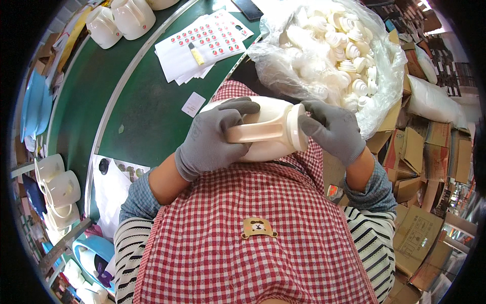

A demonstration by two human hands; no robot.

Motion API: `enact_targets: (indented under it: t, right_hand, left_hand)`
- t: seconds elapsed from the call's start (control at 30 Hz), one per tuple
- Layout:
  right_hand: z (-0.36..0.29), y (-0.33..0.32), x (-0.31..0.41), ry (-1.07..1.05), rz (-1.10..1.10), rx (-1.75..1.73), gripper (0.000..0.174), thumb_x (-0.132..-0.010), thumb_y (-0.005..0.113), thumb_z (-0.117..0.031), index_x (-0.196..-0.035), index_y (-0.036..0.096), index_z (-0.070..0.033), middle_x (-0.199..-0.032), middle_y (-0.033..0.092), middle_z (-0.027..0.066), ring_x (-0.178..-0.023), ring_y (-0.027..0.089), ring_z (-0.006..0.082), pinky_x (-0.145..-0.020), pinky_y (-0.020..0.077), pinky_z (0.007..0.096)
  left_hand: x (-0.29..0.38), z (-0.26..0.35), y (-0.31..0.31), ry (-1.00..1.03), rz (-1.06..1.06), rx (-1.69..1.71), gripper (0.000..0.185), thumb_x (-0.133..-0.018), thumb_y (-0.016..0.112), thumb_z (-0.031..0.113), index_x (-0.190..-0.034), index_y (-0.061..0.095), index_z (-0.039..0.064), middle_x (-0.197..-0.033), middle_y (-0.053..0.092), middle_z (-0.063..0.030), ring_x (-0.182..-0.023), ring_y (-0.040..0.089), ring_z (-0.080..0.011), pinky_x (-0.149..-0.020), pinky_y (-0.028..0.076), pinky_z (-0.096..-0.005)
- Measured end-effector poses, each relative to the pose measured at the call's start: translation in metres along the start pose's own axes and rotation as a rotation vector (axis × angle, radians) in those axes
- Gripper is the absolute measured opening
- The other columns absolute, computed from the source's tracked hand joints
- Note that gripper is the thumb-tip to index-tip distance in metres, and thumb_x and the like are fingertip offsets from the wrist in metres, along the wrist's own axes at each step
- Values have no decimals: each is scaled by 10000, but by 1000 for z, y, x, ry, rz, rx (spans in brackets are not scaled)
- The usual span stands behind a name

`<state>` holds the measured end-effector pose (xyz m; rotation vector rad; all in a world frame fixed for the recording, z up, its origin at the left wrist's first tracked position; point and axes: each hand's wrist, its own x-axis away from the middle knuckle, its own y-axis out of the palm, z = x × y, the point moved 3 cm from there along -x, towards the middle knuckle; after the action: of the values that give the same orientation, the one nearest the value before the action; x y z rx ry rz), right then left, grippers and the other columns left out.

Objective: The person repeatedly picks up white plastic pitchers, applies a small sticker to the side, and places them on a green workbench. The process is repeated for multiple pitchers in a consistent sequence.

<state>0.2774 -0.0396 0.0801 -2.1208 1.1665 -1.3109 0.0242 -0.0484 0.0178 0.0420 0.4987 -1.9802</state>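
A cream-white plastic jug (265, 152) lies on its side across my lap. My left hand (216, 133), in a grey glove, is wrapped around the jug's handle (258, 131) and side, with the fingers reaching over the top. On the jug's right end sits a round white lid (298, 127). My right hand (334, 127), gloved the same way, pinches the rim of that lid between thumb and fingers. Beyond it, many similar white lids (347, 49) fill a clear plastic bag (262, 57).
On the green work surface (140, 110) lie sheets of round stickers (209, 34), a yellow-handled tool (196, 54) and a small white card (193, 104). White jugs (133, 19) stand at the upper left, with others (62, 188) at lower left. Cardboard boxes (414, 235) crowd the right side.
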Motion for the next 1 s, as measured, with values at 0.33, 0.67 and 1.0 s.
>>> enact_targets:
  t: [0.33, 0.67, 1.0]
  right_hand:
    - [18, 2, 11, -537, 302, -129, 718, -999, 448, -574, -1381, 531, 28, -1258, 638, 226, -1114, 619, 271, -964, 476, 379]
    - [0, 11, 10, -591, 251, 159, 796, -761, 738, -349, -1432, 469, -16, -1362, 530, 215, -1258, 541, 338, -1030, 459, 382]
    - [14, 27, 10, -707, 414, 294, 720, -821, 694, -366, -1381, 447, 14, -1176, 611, 227, -1083, 624, 327, -934, 501, 414]
  left_hand:
    - [2, -1, 0, -18, 10, 21, 222, -616, 712, 81, -772, 600, -31, -1237, 658, -221, -1154, 638, -336, -973, 504, -394]
    - [2, 6, 5, -61, 19, 29, 215, -614, 718, 51, -751, 567, -16, -1232, 661, -216, -1125, 647, -343, -950, 516, -383]
    - [7, 13, 17, 79, 33, -50, 238, -617, 741, 56, -764, 558, 13, -1190, 660, -228, -1139, 613, -422, -978, 501, -459]
